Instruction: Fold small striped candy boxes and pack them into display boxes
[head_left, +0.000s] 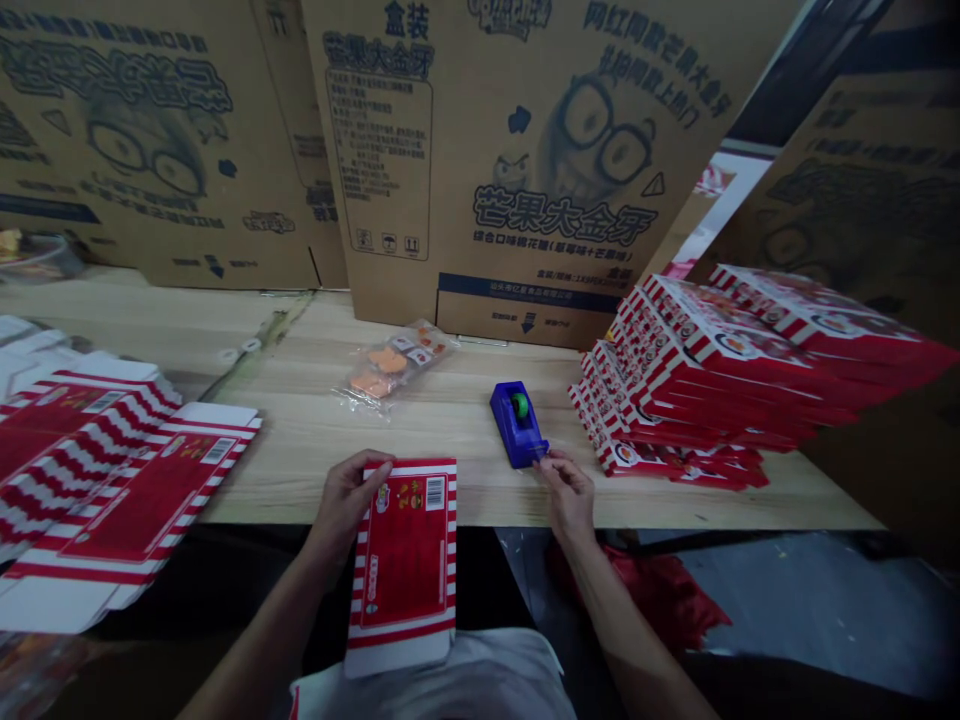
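My left hand grips a flat red-and-white striped carton by its upper left corner, thumb on top. The carton hangs over the table's front edge, above my lap, its barcode side facing up. At the front end of a blue tape dispenser, my right hand has its fingertips pinched together by the cutter. Whether a piece of tape is between them is too small to make out. A green roll sits inside the dispenser. Beyond it lies a clear plastic bag with orange pieces and small packets.
Flat striped cartons are spread in piles at the left. Filled-looking red boxes stand stacked at the right. Large brown cardboard boxes line the table's back. Red material lies below the table's front edge.
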